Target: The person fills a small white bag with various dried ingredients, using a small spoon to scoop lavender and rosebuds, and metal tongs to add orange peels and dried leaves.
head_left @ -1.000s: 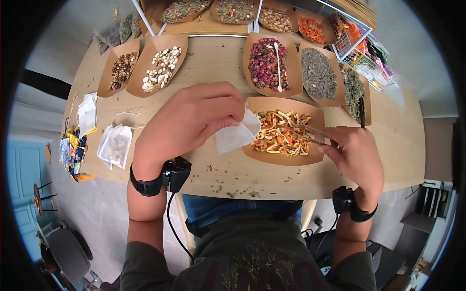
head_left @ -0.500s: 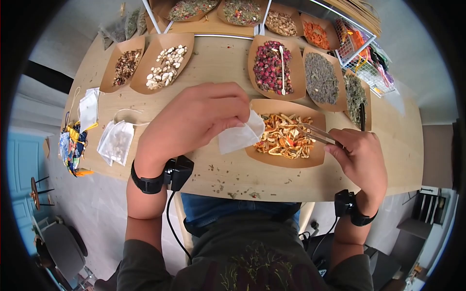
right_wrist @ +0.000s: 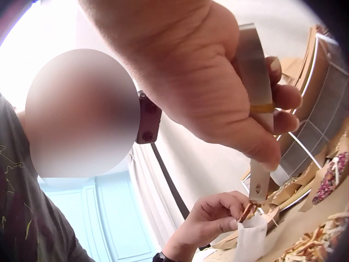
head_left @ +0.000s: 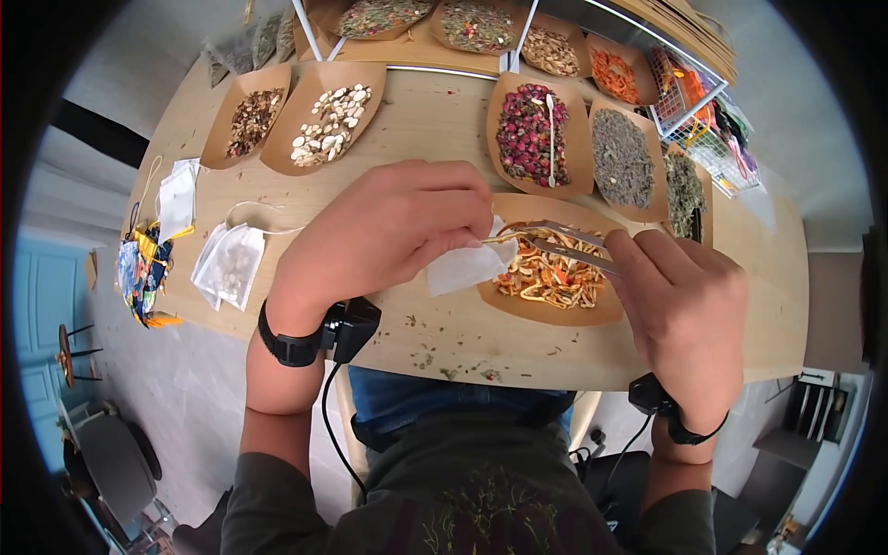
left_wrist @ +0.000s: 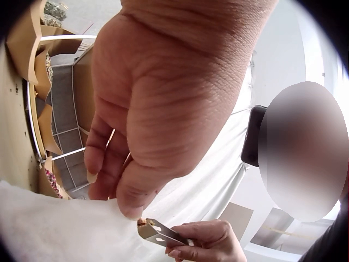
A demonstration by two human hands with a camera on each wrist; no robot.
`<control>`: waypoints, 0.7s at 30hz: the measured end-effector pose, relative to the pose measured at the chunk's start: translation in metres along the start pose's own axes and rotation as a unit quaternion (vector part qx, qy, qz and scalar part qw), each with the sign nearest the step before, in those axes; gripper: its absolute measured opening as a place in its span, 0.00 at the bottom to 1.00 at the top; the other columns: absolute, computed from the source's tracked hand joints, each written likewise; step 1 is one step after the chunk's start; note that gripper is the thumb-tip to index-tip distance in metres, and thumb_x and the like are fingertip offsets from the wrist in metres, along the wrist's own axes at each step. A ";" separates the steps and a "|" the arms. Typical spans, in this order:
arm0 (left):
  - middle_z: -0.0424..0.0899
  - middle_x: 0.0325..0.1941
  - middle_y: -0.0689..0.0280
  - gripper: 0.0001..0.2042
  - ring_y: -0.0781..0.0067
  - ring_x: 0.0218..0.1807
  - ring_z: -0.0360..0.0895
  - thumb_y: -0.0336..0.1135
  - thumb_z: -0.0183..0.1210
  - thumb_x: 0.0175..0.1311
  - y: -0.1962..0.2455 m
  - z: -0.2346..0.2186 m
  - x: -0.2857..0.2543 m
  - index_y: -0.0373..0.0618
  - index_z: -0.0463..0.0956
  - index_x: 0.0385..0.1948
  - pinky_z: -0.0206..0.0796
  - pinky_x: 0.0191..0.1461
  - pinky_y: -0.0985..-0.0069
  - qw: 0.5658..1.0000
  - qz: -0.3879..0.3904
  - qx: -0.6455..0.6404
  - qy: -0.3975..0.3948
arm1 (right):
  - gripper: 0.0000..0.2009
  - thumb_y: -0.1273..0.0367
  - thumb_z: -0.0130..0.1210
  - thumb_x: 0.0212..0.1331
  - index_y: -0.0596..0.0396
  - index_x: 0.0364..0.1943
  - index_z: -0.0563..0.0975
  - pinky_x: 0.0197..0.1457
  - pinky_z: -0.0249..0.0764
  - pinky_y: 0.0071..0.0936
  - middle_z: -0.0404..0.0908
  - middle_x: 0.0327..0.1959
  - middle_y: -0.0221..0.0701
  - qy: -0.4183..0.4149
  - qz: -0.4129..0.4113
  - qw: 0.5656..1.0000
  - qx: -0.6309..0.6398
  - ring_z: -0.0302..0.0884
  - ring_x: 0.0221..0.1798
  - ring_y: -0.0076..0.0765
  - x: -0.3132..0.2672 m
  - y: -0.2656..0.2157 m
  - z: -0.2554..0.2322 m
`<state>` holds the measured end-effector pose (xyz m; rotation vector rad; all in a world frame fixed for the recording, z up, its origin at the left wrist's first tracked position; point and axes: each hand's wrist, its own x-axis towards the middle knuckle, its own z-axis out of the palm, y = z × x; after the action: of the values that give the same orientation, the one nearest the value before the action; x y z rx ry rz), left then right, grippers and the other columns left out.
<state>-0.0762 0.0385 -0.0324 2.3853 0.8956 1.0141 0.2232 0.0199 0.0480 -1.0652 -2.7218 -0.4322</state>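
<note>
Two jobs at once: pinches a white pouch (head_left: 464, 270) with the left hand (head_left: 393, 227), near the brown paper tray (head_left: 506, 302) of dried peel strips (head_left: 560, 280). Grips metal tweezers (head_left: 578, 258) in the right hand (head_left: 686, 301), holding some peel (right_wrist: 248, 212) at the pouch's mouth.

A brown tray (head_left: 575, 171) holds pink flower buds (head_left: 520, 139) and a white spoon (head_left: 551, 139). Next to it, another tray (head_left: 659, 192) holds grey bits (head_left: 622, 159). A blue door (head_left: 42, 287) stands far left.
</note>
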 end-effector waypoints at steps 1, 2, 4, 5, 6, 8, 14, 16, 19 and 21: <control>0.86 0.46 0.61 0.06 0.54 0.44 0.85 0.23 0.71 0.65 0.000 0.000 0.000 0.40 0.83 0.39 0.78 0.47 0.63 1.000 0.000 0.001 -0.001 | 0.14 0.70 0.69 0.53 0.53 0.45 0.85 0.33 0.76 0.40 0.78 0.32 0.30 0.002 0.001 1.000 0.000 0.81 0.31 0.41 0.002 -0.001 0.001; 0.86 0.46 0.61 0.06 0.54 0.44 0.85 0.23 0.71 0.65 0.000 0.000 0.000 0.40 0.83 0.39 0.78 0.47 0.63 1.000 -0.001 0.001 0.000 | 0.15 0.71 0.72 0.55 0.54 0.46 0.84 0.33 0.74 0.42 0.77 0.31 0.32 0.003 0.002 1.000 0.001 0.80 0.31 0.44 0.003 -0.002 0.001; 0.86 0.46 0.61 0.06 0.54 0.44 0.85 0.24 0.71 0.66 -0.001 -0.001 0.000 0.40 0.82 0.40 0.78 0.47 0.63 1.000 -0.002 0.006 -0.003 | 0.14 0.71 0.71 0.55 0.54 0.46 0.85 0.33 0.74 0.42 0.77 0.31 0.31 0.006 0.004 1.000 -0.007 0.80 0.31 0.43 0.004 0.002 0.002; 0.86 0.46 0.61 0.06 0.54 0.44 0.85 0.24 0.71 0.66 -0.001 -0.001 0.000 0.40 0.82 0.40 0.78 0.47 0.63 1.000 -0.002 0.007 -0.002 | 0.13 0.71 0.71 0.56 0.54 0.46 0.85 0.33 0.74 0.41 0.77 0.31 0.31 0.010 0.007 1.000 -0.017 0.80 0.31 0.42 0.005 0.004 0.002; 0.86 0.46 0.61 0.06 0.53 0.44 0.85 0.24 0.70 0.66 0.000 -0.001 0.000 0.40 0.82 0.40 0.78 0.47 0.63 1.000 0.000 0.005 0.001 | 0.13 0.71 0.71 0.56 0.54 0.46 0.85 0.33 0.74 0.41 0.77 0.31 0.31 0.010 0.006 1.000 -0.017 0.80 0.31 0.42 0.005 0.003 0.001; 0.86 0.46 0.62 0.06 0.53 0.44 0.85 0.24 0.70 0.66 0.000 0.000 0.000 0.40 0.82 0.39 0.78 0.47 0.63 1.000 0.000 0.002 0.005 | 0.16 0.71 0.64 0.49 0.54 0.45 0.85 0.35 0.78 0.37 0.78 0.33 0.28 -0.006 -0.006 0.999 -0.046 0.81 0.33 0.36 0.005 -0.001 -0.001; 0.87 0.46 0.62 0.06 0.53 0.44 0.86 0.25 0.71 0.65 0.002 -0.001 0.000 0.40 0.82 0.39 0.78 0.47 0.63 1.000 -0.027 0.012 0.001 | 0.16 0.70 0.65 0.48 0.55 0.44 0.85 0.35 0.77 0.36 0.77 0.33 0.28 0.005 -0.018 0.999 -0.048 0.80 0.32 0.35 0.006 -0.003 -0.001; 0.87 0.46 0.62 0.06 0.54 0.44 0.86 0.25 0.71 0.65 0.001 -0.001 0.000 0.40 0.82 0.39 0.78 0.47 0.64 1.000 -0.026 0.006 0.002 | 0.16 0.71 0.66 0.50 0.54 0.46 0.85 0.35 0.76 0.38 0.78 0.33 0.28 0.006 -0.020 0.999 -0.046 0.80 0.32 0.36 0.008 -0.008 -0.002; 0.87 0.46 0.62 0.06 0.54 0.44 0.86 0.25 0.71 0.65 0.002 0.001 0.001 0.40 0.82 0.39 0.78 0.47 0.64 1.000 -0.029 -0.005 0.003 | 0.17 0.71 0.65 0.50 0.54 0.48 0.86 0.35 0.76 0.39 0.78 0.34 0.28 -0.006 -0.031 0.998 -0.051 0.80 0.33 0.37 0.011 -0.013 -0.002; 0.87 0.46 0.62 0.06 0.54 0.44 0.86 0.24 0.71 0.65 0.002 0.002 0.001 0.40 0.82 0.39 0.78 0.46 0.64 1.000 -0.029 -0.003 0.001 | 0.18 0.70 0.64 0.49 0.54 0.48 0.86 0.35 0.76 0.38 0.79 0.35 0.28 -0.019 -0.041 0.997 -0.057 0.80 0.34 0.36 0.013 -0.015 -0.003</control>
<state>-0.0738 0.0370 -0.0318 2.3402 0.9551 0.9951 0.2043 0.0165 0.0516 -1.0011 -2.8111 -0.5922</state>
